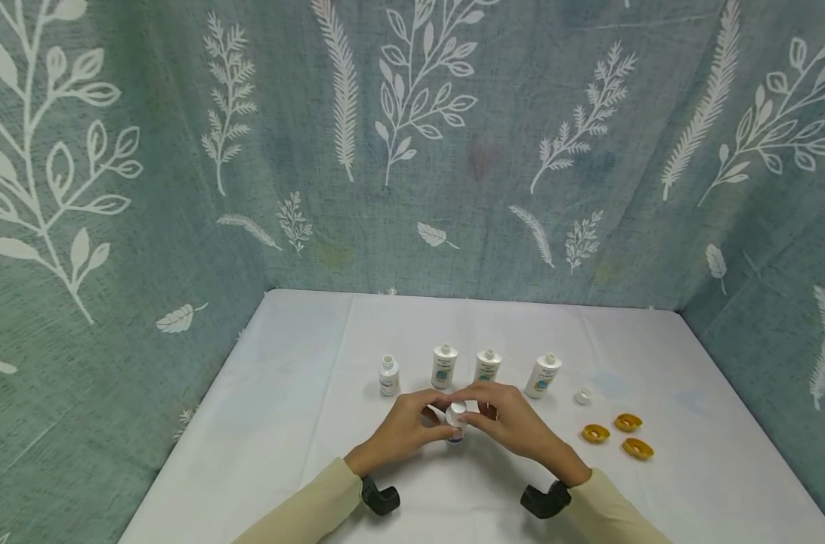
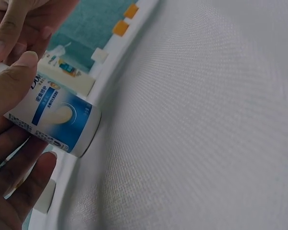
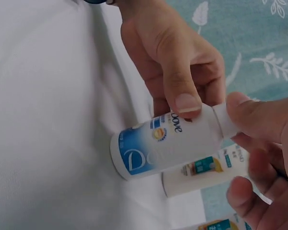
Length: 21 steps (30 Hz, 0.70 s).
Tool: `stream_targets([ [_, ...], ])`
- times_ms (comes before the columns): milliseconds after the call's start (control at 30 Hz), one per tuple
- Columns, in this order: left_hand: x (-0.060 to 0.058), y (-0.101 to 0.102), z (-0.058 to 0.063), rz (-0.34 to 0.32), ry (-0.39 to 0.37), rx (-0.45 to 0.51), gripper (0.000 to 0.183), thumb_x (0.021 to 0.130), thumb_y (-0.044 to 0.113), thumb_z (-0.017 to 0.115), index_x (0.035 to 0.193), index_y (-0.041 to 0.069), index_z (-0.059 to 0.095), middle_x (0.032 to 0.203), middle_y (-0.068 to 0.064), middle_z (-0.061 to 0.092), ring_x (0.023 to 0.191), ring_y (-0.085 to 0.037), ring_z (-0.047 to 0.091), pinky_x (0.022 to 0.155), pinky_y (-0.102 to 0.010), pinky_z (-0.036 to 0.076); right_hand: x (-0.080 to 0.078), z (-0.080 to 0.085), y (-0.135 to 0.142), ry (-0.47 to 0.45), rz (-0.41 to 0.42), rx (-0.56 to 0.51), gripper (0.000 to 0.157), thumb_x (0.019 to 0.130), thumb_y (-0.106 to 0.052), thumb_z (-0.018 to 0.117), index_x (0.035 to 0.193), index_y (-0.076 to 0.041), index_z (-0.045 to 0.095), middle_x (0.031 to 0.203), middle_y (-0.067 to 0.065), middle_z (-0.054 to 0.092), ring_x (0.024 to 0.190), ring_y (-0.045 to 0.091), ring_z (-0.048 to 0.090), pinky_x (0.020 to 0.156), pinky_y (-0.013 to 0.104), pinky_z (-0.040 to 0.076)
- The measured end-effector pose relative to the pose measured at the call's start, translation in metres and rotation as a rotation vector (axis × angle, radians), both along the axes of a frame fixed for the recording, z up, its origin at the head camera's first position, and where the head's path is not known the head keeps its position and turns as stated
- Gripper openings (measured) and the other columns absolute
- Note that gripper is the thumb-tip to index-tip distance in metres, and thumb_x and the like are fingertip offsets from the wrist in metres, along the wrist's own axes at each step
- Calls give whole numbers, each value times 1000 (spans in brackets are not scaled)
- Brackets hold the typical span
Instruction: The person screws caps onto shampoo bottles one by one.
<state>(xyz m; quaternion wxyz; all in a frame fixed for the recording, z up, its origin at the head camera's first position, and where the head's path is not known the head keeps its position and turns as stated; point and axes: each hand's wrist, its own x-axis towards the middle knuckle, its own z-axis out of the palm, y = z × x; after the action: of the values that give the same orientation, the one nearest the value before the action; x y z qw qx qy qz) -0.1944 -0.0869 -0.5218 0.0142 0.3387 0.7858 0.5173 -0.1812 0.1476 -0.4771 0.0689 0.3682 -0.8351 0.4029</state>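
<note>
From my remote seat I see the bottle point(image 3: 168, 143) between two hands, its long axis near upright: the left hand point(image 1: 409, 419) clamps its fingers on the smooth body, the right hand point(image 1: 514, 419) pinches the round cap point(image 3: 223, 120) on top. Whether its base touches the woven cloth point(image 3: 48, 120), I cannot surely tell. Behind it stand four white bottles point(image 1: 444, 366); rightward lie curved yellow rings point(image 1: 595, 440).

Over the white-covered table point(image 1: 236, 446), the left hand point(image 1: 407, 423) grips a small white bottle point(image 1: 454, 421) and the right hand point(image 1: 511, 418) pinches its silvery-white top point(image 1: 458, 408). Toward the far edge stand 4 labelled bottles point(image 1: 443, 368) in a row; toward the right edge lie a loose white cap point(image 1: 583, 396) and 3 mustard-yellow oval pieces point(image 1: 638, 449).
</note>
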Motion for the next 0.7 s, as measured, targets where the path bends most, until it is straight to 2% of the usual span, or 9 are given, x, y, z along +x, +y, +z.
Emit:
stream_targets([
  [100,0,1,0,11,-4,2,39,85,27,87,115,9,70,111,0,73,97,-13,69,82,-31,60,0,-1,-4,-10,-58,11,29,90,-27,80,118,-20,77,101,-14,67,62,2,42,53,21,40],
  [200,1,2,0,15,-10,7,36,85,28,86,113,12,70,110,3,73,96,-14,69,82,-31,60,0,0,-6,-24,-102,18,29,87,-34,82,114,-22,78,97,-14,64,63,3,43,54,21,41],
  [300,0,2,-1,10,-18,19,35,85,27,86,113,13,70,110,4,73,96,-14,69,82,-32,60,0,1,-5,-40,-91,22,29,89,-35,81,116,-24,77,100,-13,66,67,4,48,55,23,45],
  [400,0,2,-1,5,-17,27,35,84,24,87,113,13,70,110,4,73,97,-14,69,81,-33,61,-1,0,0,-69,-38,31,30,94,-31,77,123,-24,74,106,-14,68,73,5,53,58,24,50],
  [500,0,2,-1,2,-9,28,35,84,23,88,112,12,70,109,3,73,97,-13,69,81,-33,61,-2,-1,3,-87,-15,34,31,95,-30,76,125,-23,73,104,-15,68,70,4,51,58,23,48],
  [700,1,5,0,1,10,33,35,83,21,88,111,12,70,108,3,74,96,-14,69,81,-35,61,1,-4,-2,-60,-117,-18,25,87,-36,82,109,-26,76,96,-14,67,61,4,42,54,22,39],
])
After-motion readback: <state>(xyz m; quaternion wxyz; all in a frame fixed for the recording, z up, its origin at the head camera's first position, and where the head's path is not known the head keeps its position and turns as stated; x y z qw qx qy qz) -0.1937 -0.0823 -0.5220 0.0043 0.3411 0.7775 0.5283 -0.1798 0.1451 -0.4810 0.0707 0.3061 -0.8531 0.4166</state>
